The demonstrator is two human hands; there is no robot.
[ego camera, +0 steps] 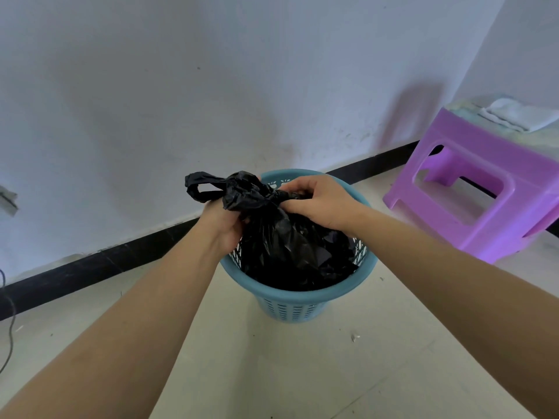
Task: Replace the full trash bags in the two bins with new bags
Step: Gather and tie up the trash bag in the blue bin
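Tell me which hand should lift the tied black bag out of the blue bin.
Left, probably. The left hand is closed around the gathered neck of the black plastic trash bag, just under the knot. The right hand only pinches the knot's end, above the blue perforated plastic bin.

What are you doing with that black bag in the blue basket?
A person is closing up a full black trash bag that sits inside a blue bin on the floor. The left hand grips the bunched top from below, and the right hand pinches the twisted neck, so it looks like a knot is being tied. The bag is not yet lifted out. A purple stool stands nearby on the right with a white cloth on top.
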